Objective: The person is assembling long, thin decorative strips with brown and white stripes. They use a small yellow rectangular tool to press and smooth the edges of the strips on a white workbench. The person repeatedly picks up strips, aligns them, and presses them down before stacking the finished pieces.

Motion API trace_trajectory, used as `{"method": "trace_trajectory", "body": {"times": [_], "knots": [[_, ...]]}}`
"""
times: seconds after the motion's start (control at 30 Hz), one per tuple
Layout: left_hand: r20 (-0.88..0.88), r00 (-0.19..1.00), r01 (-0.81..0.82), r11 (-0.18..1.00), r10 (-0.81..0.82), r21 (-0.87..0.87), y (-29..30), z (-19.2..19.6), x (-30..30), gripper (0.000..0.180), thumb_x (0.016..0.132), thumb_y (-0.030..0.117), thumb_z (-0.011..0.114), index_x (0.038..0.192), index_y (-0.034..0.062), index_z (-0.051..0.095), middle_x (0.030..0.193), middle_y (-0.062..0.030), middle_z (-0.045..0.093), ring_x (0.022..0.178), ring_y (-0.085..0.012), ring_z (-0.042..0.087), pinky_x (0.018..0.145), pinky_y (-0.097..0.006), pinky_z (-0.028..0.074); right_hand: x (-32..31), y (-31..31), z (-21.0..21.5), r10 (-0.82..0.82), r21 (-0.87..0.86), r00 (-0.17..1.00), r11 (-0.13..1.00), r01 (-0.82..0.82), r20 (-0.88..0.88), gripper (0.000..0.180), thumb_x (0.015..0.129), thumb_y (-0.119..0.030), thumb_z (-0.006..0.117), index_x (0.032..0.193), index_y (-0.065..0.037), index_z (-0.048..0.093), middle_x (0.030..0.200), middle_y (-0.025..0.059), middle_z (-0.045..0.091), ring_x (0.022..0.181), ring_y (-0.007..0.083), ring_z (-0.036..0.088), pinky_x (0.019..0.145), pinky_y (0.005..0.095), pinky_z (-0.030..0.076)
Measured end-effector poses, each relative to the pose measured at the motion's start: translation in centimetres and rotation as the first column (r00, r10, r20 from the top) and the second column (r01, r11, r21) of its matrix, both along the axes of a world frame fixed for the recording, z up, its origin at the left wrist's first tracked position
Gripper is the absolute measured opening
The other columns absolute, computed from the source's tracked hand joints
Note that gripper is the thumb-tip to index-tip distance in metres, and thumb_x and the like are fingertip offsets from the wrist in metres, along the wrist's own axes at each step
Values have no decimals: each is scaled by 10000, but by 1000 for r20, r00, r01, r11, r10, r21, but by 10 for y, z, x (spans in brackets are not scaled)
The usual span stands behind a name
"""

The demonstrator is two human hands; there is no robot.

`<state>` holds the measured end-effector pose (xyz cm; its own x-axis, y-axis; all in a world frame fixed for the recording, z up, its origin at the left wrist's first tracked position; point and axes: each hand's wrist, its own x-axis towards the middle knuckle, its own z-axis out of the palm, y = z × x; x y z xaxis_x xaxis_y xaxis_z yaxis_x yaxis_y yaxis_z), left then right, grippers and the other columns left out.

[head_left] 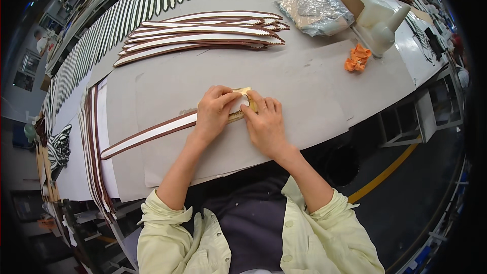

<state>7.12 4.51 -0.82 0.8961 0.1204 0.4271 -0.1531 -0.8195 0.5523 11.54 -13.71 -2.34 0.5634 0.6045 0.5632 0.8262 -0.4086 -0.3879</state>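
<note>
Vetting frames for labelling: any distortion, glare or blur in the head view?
Head view: strong fisheye bend, the yellow floor line curving and corners black; head view: bright glints on the clear plastic bag; head view: left hand and right hand fairly sharp.

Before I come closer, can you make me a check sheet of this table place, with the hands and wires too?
Surface: grey sheets cover much of the table.
Job's things: brown-edged white strip, one end at the hands, by a yellowish block; strip pile beyond.
Clutter: clear plastic bag, pale container and crumpled orange thing, upper right.
Left hand: fingers at the strip's end; exact grip partly hidden.
Right hand: thumb and fingers bent over the block; grip unclear.
Cables: nothing seen for certain.
Surroundings: dark floor with a yellow line, right.
</note>
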Motion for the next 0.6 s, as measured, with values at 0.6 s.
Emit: {"method": "trace_trajectory", "body": {"times": [0.6], "knots": [[65,997,30,992,-38,120,6,-2,-6,272,845,-18,703,1068,112,789,1008,-40,706,919,-258,671,750,-385,587,5,-4,0,47,-25,999,999,-47,-12,260,889,-65,718,1147,-34,713,1268,60,650,1062,264,580,1014,428,413]]}}
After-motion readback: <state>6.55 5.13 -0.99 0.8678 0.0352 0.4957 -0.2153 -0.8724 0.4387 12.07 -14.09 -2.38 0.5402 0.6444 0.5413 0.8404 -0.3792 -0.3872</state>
